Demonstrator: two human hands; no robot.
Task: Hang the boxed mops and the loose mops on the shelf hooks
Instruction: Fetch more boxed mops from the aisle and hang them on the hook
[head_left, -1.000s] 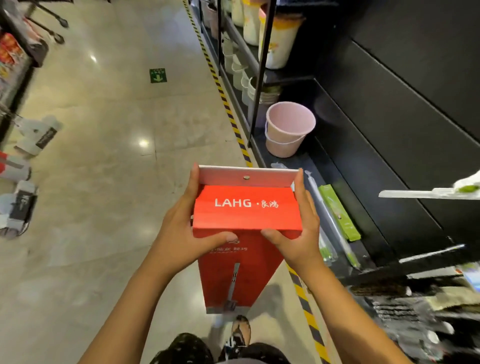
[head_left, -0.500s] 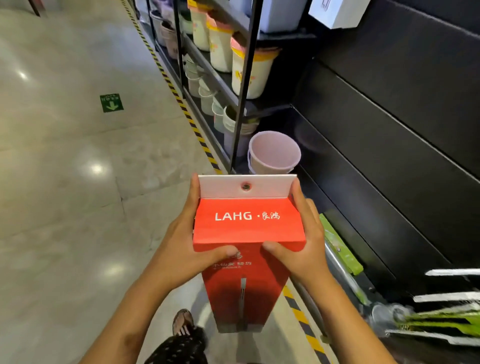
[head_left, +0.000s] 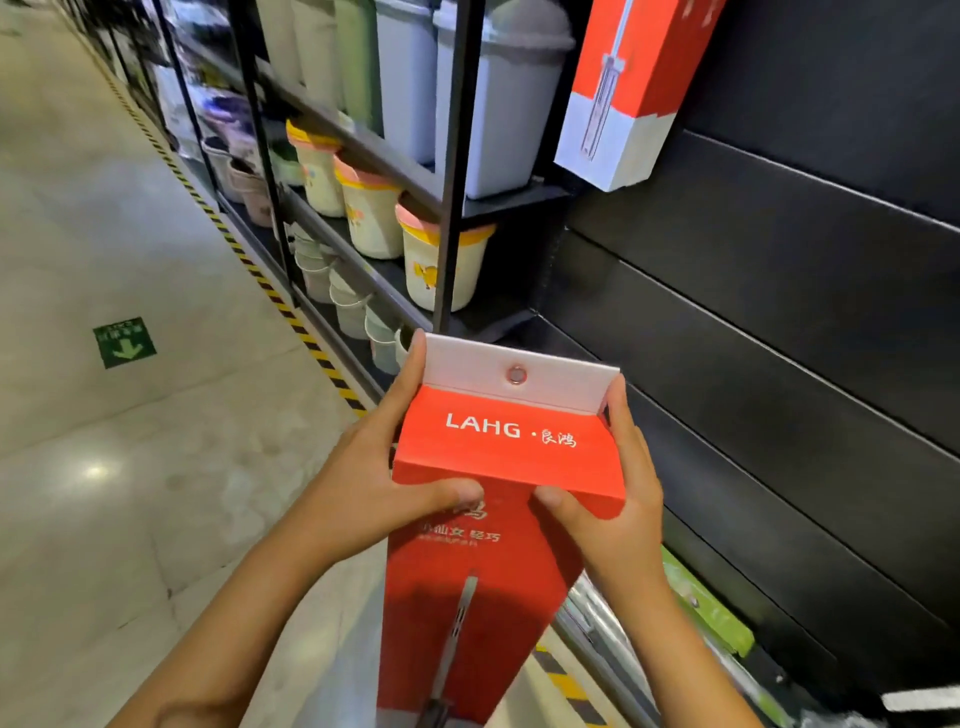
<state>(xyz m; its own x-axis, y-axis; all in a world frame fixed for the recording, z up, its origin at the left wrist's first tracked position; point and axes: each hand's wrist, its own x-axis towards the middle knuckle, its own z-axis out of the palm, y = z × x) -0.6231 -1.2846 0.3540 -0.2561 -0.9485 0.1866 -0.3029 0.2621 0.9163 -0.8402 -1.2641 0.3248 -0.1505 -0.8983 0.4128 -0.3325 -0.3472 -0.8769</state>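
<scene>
I hold a tall red mop box marked LAHG upright in front of me, its white hang tab with a metal eyelet at the top. My left hand grips its left side, thumb on the front. My right hand grips its right side the same way. A second red and white boxed mop hangs on the black slatted wall panel at the upper right. Loose mops in clear wrap with green parts lie on the low shelf at the lower right.
A black-framed shelf unit to the left of the panel holds grey bins, cream buckets with pink and yellow rims and stacked small pails. A yellow-black striped line runs along the shelf base. A green arrow sticker lies on the polished floor.
My view has tilted up and the box has risen with both hands still on it. The hanging boxed mop has come into view and the pink bucket has dropped out of sight.
</scene>
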